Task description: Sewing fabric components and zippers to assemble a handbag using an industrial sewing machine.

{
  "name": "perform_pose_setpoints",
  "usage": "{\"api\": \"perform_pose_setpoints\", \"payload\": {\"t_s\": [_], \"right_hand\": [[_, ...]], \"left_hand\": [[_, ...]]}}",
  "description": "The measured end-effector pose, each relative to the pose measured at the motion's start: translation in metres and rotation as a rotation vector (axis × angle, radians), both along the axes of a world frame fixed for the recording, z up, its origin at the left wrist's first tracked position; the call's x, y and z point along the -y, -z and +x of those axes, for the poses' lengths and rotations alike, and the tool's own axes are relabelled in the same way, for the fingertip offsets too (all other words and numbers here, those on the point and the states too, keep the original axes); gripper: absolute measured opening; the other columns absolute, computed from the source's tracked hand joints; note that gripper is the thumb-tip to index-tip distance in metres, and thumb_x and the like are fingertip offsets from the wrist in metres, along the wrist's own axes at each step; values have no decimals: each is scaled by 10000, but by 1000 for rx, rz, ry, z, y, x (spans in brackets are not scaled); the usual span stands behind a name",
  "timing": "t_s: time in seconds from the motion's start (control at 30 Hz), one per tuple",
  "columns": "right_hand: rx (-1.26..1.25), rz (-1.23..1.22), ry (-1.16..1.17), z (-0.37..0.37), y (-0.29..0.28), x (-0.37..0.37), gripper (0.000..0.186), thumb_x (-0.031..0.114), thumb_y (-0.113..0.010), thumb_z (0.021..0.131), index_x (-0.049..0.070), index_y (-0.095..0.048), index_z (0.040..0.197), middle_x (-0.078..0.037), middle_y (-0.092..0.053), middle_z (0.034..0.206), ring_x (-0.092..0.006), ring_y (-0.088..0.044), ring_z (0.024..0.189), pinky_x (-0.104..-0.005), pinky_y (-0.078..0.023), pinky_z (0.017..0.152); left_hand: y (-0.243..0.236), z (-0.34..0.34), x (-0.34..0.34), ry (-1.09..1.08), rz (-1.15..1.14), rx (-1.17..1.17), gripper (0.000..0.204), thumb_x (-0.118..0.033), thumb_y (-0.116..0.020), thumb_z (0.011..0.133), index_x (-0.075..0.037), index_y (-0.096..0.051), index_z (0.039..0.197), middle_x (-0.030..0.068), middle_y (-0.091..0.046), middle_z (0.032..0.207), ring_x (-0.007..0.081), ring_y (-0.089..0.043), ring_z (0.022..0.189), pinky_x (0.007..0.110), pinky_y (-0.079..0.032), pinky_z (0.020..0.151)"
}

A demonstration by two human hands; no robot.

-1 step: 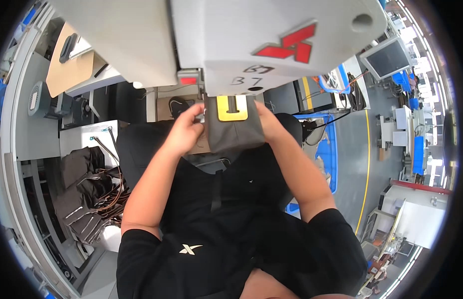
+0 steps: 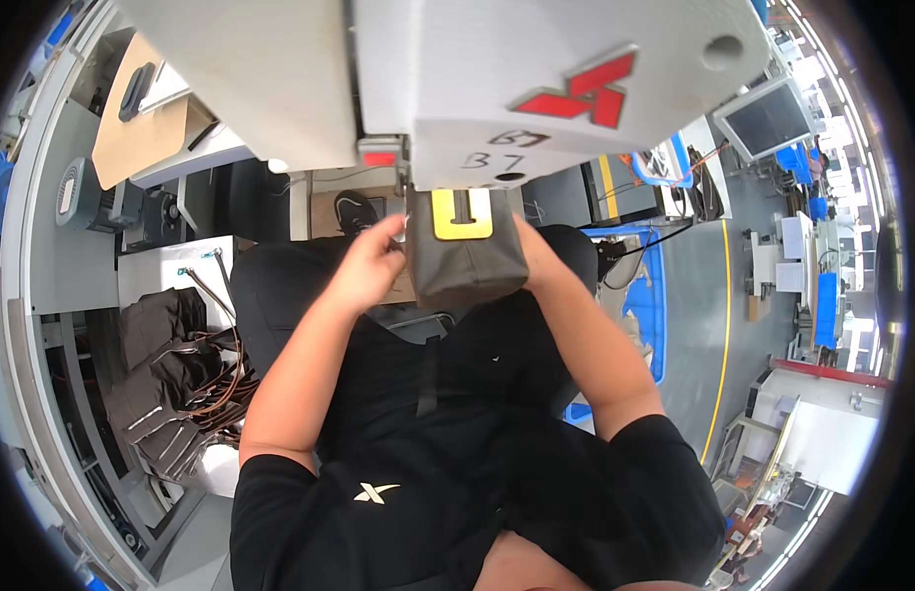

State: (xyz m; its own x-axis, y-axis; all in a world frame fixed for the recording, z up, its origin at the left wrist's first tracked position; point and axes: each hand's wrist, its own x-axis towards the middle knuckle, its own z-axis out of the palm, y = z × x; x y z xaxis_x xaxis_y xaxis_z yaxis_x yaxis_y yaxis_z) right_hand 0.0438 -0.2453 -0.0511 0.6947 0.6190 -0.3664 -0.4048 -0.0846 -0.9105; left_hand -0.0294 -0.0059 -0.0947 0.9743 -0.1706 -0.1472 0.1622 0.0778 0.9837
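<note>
A dark grey fabric bag (image 2: 467,270), boxy and open-looking in shape, hangs below the front of a large light-grey machine head (image 2: 448,158), which looks like a sewing machine. A yellow slotted plate (image 2: 461,233) shows against the bag's upper face; the machine hides its top. At the bag's left edge, my left hand (image 2: 372,266) has its fingers curled together, with the tips close to the fabric; anything pinched in them is hidden. My right hand (image 2: 539,258) grips the bag's right side, its fingers mostly out of sight behind the fabric.
Dark fabric pieces with brown cords (image 2: 177,379) lie heaped on the left. A blue bin (image 2: 654,295) stands to the right of my legs. Farther right are a monitor (image 2: 768,116) and a yellow floor line (image 2: 725,345). My shoe (image 2: 355,211) rests below the machine.
The bag's lower end sits slightly lower and farther right in view. The machine has also shifted a little right in the picture. Both hands stay at the bag's sides.
</note>
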Motion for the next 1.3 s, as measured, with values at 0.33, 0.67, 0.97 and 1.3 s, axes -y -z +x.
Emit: {"api": "perform_pose_setpoints", "payload": {"t_s": [0.33,0.67,0.97,1.3], "right_hand": [[162,-354,-35,-77,-9,71,437,193,-676,926,11,-589,1314,-115,-667,1219,-182,-618,1081,-318,-498,945],[959,-4,337,-103,-86,8,312,193,-721,852,42,-685,1123,-114,-705,1049,-226,-681,877,-306,-552,797],[1423,-677,-246,-106,-134,-42,277,65,-739,818,-2,-726,1086,-199,-703,1065,-341,-701,947,-404,-547,853],[1730,-721,38,-64,-99,2,189,-11,-747,813,-9,-764,1001,-135,-732,1078,-295,-700,990,-368,-507,984]], "left_hand": [[-76,-73,-9,487,-579,34,432,90,-616,854,23,-632,1280,113,-659,1263,236,-597,1241,366,-471,1011],[-149,-35,-20,350,-189,556,254,-143,-610,944,76,-627,1072,214,-611,995,381,-614,906,407,-473,781],[-143,-35,-10,84,467,991,318,-128,-656,828,8,-688,1113,183,-669,1058,391,-651,979,458,-523,872],[-100,-27,-4,-336,1443,1349,149,-212,-729,764,-276,-774,891,-133,-689,1090,84,-651,1059,482,-384,1109]]}}
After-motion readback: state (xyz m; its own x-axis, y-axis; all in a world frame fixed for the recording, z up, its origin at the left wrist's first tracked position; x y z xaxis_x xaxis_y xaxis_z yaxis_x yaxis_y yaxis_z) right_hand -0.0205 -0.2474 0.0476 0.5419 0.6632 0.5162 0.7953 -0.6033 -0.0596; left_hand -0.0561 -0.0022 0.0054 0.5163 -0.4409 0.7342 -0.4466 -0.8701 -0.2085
